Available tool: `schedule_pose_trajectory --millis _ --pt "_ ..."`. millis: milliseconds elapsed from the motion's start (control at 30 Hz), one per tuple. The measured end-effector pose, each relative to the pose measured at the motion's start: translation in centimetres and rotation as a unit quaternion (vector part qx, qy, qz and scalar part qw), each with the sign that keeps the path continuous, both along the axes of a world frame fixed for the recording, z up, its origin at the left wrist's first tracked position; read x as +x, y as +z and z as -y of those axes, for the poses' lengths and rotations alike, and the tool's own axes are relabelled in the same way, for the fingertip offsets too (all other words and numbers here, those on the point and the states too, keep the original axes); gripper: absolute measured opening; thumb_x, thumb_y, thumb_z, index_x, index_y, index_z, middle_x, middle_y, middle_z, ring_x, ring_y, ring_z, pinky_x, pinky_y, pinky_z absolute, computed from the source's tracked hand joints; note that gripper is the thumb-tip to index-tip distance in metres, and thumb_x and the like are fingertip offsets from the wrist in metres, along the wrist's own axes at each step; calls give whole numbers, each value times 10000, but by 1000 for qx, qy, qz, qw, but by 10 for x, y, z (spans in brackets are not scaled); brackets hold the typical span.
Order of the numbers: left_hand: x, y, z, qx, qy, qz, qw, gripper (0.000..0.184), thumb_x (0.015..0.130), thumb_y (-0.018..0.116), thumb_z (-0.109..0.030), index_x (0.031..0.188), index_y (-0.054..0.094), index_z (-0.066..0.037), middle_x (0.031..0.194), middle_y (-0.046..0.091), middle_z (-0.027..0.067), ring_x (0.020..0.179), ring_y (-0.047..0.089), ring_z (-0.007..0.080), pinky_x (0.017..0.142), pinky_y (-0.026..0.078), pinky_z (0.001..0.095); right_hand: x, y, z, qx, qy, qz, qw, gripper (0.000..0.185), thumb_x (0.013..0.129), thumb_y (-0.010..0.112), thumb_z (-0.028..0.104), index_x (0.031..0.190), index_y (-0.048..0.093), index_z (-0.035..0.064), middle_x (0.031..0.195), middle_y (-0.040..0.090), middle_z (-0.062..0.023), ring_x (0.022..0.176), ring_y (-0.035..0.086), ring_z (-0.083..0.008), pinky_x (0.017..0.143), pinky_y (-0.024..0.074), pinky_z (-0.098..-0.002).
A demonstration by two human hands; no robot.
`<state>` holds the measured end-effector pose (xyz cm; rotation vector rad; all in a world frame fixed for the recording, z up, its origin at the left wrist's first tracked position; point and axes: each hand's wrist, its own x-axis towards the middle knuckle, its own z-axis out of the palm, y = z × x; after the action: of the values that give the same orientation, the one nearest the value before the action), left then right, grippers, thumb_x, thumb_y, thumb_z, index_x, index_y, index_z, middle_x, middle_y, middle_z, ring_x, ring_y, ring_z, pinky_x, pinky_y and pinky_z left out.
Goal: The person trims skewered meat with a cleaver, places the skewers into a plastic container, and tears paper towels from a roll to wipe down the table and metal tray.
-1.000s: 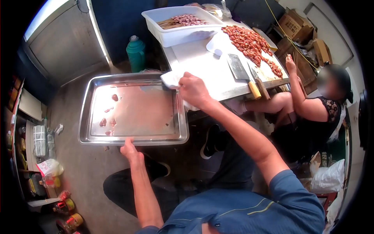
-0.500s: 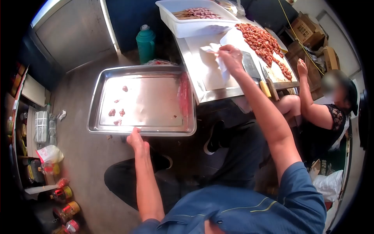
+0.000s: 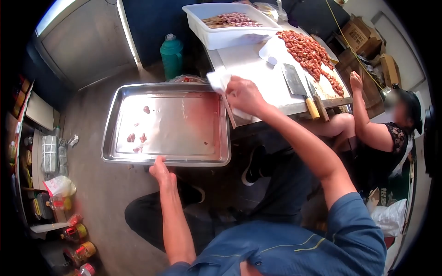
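My left hand is closed on the near rim of a large metal tray, thumb over the edge. A few small meat pieces lie on the tray's left side, with a reddish wet smear at the right. Bunched in my right hand is a white cloth, held at the table's left edge by the tray's far right corner. On the white tabletop, a cleaver and a narrower knife lie beside a heap of cut meat.
A white plastic bin of meat skewers stands at the table's back. Behind the tray is a green thermos. A seated person holds thin sticks at the right. Bottles line the floor at lower left.
My right hand has moved left with the cloth, from over the tabletop to its left edge. The tray has shifted slightly toward me, with my left hand still on its rim.
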<state>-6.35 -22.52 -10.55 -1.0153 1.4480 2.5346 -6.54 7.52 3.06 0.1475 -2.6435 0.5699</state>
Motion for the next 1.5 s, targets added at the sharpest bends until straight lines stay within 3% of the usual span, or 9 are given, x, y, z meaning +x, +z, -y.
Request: schedule_pose_trajectory --millis 200,267,333,533,633,933,1133,1233,1500 --pt "3 -10 2 -5 -2 -28 1000 182 710 536 1 855 578 103 885 578 106 772 579 208 655 485 334 56 21 -12 -67 32 132 988 86 713 601 23 746 664 -25 718 632 -97 650 629 -206 628 495 -291" --pt "3 -9 3 -1 -7 -24 1000 178 707 542 3 851 579 100 884 577 104 778 576 206 661 483 332 60 30 -28 -337 -64 236 909 96 711 578 5 730 668 -24 682 639 -61 630 604 -133 609 478 -242" --pt "2 -10 3 2 -11 -22 1000 174 704 547 5 847 581 98 882 577 101 785 573 204 666 481 330 49 27 -57 -421 -70 224 876 137 715 562 18 776 677 -26 682 639 -73 607 586 -115 582 461 -221" --pt "0 -19 5 6 5 -26 1000 178 698 554 18 855 586 95 883 579 99 778 579 208 652 484 342 2 16 -115 -363 -243 178 882 190 705 635 88 839 711 -24 806 671 -129 737 623 -215 678 491 -328" --pt "3 0 0 7 12 -9 1000 189 700 547 18 868 584 96 891 579 104 788 587 215 649 492 350 -20 12 -106 -172 -291 154 929 225 693 637 137 864 736 31 841 706 -183 881 682 -308 842 511 -357" --pt "0 -16 5 -8 2 -5 1000 224 694 549 7 893 580 106 903 584 115 774 598 231 651 503 352 -19 -20 -66 24 -189 21 981 587 795 600 338 1272 545 -1 1371 498 -206 1244 477 -395 1058 374 -440" --pt "-2 -19 6 -2 -11 8 1000 221 694 561 3 891 584 102 910 590 119 778 599 232 660 504 352 3 -27 -56 58 -136 7 989 404 852 564 194 1228 593 48 1331 541 -216 1264 463 -428 1055 391 -451" --pt "-3 -18 4 -1 -9 -1 1000 218 699 562 0 890 585 103 907 589 115 786 597 227 668 502 350 32 -18 -29 24 -69 12 997 280 885 578 101 1144 665 41 1266 612 -143 1239 526 -332 1030 430 -411" --pt "0 -11 3 -11 -15 -1 1000 242 708 552 0 915 585 120 927 583 116 813 593 228 674 499 346 110 -8 -3 46 -13 -1 999 302 852 599 0 1143 662 51 1278 608 -125 1259 515 -309 1032 422 -407"
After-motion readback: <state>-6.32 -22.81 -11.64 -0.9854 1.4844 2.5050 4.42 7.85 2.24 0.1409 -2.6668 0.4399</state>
